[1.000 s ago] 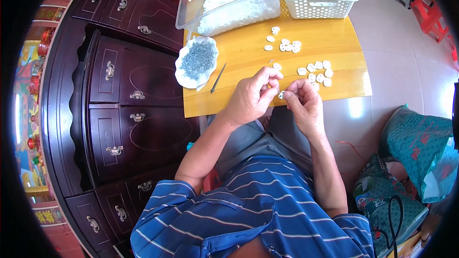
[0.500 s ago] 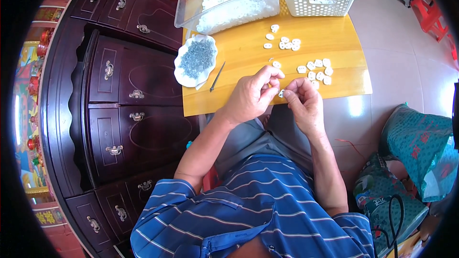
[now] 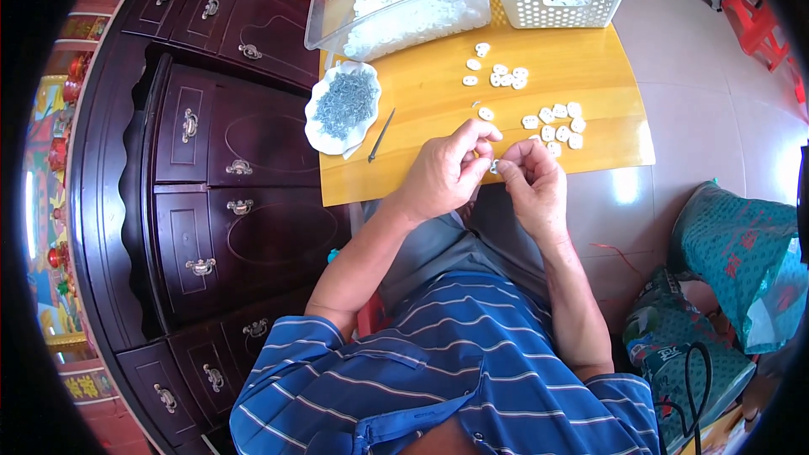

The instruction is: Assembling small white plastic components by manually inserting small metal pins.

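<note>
My right hand (image 3: pixel 537 188) pinches a small white plastic piece with dark holes (image 3: pixel 495 166) between thumb and forefinger, just over the table's near edge. Close against it on the left, my left hand (image 3: pixel 448 170) has its fingers curled and thumb pressed in at the same piece. Whatever those left fingertips hold is too small or hidden to make out. Several similar white pieces (image 3: pixel 556 122) lie grouped beyond my right hand. A single white piece (image 3: pixel 486 114) and a tiny metal bit (image 3: pixel 476 104) rest just past my left fingers.
The yellow wooden table (image 3: pixel 421 76) bears a scalloped white dish (image 3: pixel 371 122) of small metal pins, a dark pointed tool (image 3: pixel 382 135), a clear bin (image 3: pixel 316 29) and a white basket (image 3: pixel 581 13) of white parts. Dark cabinets (image 3: pixel 253 135) flank the left; green bags (image 3: pixel 733 244) stand right.
Both hands stay together at the same spot, with only slight finger movement. The whole view has shifted a little.
</note>
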Tool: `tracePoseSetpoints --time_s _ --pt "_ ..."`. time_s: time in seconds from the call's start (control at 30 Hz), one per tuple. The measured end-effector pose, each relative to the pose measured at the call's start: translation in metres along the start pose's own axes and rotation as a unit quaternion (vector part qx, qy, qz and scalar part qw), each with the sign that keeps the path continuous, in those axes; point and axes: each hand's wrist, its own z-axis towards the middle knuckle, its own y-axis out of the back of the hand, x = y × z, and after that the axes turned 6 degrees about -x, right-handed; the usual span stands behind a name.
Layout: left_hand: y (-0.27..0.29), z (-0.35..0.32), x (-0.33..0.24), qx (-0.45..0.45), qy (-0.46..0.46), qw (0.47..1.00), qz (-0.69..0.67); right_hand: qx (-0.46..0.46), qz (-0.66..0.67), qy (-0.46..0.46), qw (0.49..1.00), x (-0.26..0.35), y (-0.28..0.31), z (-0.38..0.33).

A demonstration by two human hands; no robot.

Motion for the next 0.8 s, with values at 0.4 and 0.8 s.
tracePoseSetpoints --time_s 0.4,0.8 --pt "0.002 0.03 0.04 -0.035 -0.026 0.993 0.112 -0.021 0.07 0.014 0.997 0.004 0.008 0.007" --pt "-0.02 0.022 0.054 -0.104 -0.105 0.964 0.22 -0.03 0.083 -0.007 0.996 0.006 0.01 0.009"
